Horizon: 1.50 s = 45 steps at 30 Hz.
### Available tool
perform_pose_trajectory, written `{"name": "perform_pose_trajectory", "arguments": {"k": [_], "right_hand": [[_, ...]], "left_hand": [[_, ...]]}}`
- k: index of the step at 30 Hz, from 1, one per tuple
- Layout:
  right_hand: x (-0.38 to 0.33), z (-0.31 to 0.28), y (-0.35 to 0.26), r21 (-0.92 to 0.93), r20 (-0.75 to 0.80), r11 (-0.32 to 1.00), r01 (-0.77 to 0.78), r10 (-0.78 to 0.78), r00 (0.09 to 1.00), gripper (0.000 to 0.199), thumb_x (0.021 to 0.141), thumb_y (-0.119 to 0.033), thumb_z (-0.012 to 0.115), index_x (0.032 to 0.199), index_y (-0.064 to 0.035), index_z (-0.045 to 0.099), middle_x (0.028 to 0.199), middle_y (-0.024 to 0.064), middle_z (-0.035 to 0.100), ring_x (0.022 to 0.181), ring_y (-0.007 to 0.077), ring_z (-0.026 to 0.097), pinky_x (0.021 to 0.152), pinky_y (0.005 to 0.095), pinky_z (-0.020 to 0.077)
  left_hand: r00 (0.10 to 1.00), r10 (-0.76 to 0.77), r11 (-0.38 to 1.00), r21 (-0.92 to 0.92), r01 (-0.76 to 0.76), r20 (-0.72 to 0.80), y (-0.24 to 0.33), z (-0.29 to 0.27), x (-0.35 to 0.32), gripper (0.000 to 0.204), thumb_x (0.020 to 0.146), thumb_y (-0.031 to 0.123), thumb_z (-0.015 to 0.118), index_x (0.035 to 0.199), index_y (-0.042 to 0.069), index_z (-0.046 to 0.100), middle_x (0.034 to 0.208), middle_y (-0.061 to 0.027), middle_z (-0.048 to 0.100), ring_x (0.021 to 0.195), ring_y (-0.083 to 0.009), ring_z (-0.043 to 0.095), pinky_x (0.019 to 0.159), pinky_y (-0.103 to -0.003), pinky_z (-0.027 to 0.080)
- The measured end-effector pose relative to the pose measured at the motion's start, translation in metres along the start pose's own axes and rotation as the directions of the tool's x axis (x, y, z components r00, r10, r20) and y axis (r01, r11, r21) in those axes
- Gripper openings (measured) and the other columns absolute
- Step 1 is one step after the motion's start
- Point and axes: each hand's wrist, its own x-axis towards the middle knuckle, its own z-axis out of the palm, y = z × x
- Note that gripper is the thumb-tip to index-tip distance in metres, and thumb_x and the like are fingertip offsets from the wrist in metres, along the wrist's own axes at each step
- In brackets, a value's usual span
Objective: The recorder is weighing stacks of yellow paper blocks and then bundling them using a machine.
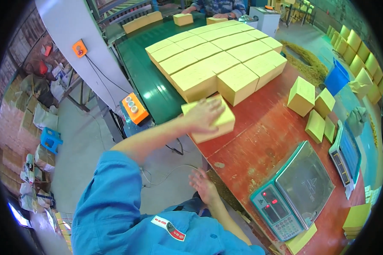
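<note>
From your left hand (203, 115), flat on a yellow rectangular block (219, 128), the broad array of yellow blocks (217, 53) bars you at 1 o'clock. Your passage at 10 o'clock is a bare strip of smooth green conveyor belt (157, 85); an orange push-button box (135, 108) stands at 9. Toward 4, you have open red, scuffed tabletop (253, 134) until the teal-edged, metal-topped scale (293, 191). Your right hand (204, 186) has room over grey floor (168, 197) at 9.

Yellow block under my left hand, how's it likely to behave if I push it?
The yellow block under your left hand looks stiff, given its crisp edges. Its flat faces make rolling unlikely. Its low, wide shape should probably slide before tipping.
</note>
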Motion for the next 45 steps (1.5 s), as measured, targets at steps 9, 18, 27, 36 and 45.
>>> {"name": "perform_pose_trajectory", "arguments": {"k": [9,18,27,36,45], "right_hand": [[-0.016,0.052,-0.04,-0.178,0.089,0.851,0.494,-0.486,0.869,0.072,0.092,-0.026,0.057,0.153,-0.0118,0.022,0.153,0.0115,0.029,0.139,0.0245,0.033,0.112,0.0407,0.0272],[-0.23,0.071,-0.172,-0.955,0.25,-0.294,-0.034,-0.863,0.438,0.086,0.077,-0.04,0.074,0.146,-0.005,0.037,0.146,0.0271,0.033,0.136,0.042,0.033,0.108,0.0515,0.0314],[-0.327,-0.013,-0.235,-0.903,0.117,-0.184,-0.388,-0.975,0.19,0.068,0.079,-0.027,0.072,0.139,-0.0069,0.046,0.14,0.0157,0.048,0.132,0.0358,0.042,0.108,0.0461,0.034],[-0.29,0.041,-0.224,-0.722,0.163,-0.313,-0.617,-0.944,0.288,0.067,0.079,-0.022,0.07,0.139,-0.0061,0.047,0.146,0.0176,0.042,0.14,0.0397,0.032,0.112,0.0571,0.0225],[-0.125,0.131,-0.233,-0.92,0.357,-0.393,-0.015,-0.849,0.389,0.054,0.078,-0.012,0.069,0.129,-0.0029,0.054,0.134,0.0195,0.052,0.131,0.042,0.043,0.107,0.0503,0.0334]], "left_hand": [[0.942,-0.314,0.847,-0.484,0.22,-0.122,0.06,-0.018,-0.103,0.082,0.073,0.03,0.068,0.145,0.006,0.038,0.146,-0.0199,0.041,0.133,-0.0357,0.042,0.111,-0.043,0.033],[0.929,-0.299,-0.648,-0.761,-0.032,0.216,0.225,-0.021,-0.001,0.061,0.094,0.046,0.041,0.139,0.005,0.044,0.136,-0.0156,0.052,0.121,-0.0296,0.055,0.101,-0.045,0.046],[0.933,0.239,-0.903,-0.291,0.316,0.27,0.389,-0.016,0.07,0.071,0.099,0.062,0.024,0.145,0.01,0.038,0.144,-0.011,0.047,0.133,-0.0285,0.043,0.107,-0.046,0.038],[0.893,-0.365,0.928,-0.18,0.327,-0.264,0.081,-0.047,0.128,0.063,0.084,0.048,0.065,0.122,-0.001,0.059,0.124,-0.0242,0.06,0.113,-0.0365,0.059,0.091,-0.043,0.049],[1.0,-0.009,0.981,0.196,0.012,-0.02,-0.043,0.011,0.159,0.093,0.074,0.043,0.068,0.144,-0.006,0.032,0.15,-0.0296,0.029,0.144,-0.0381,0.024,0.119,-0.049,0.017]]}}
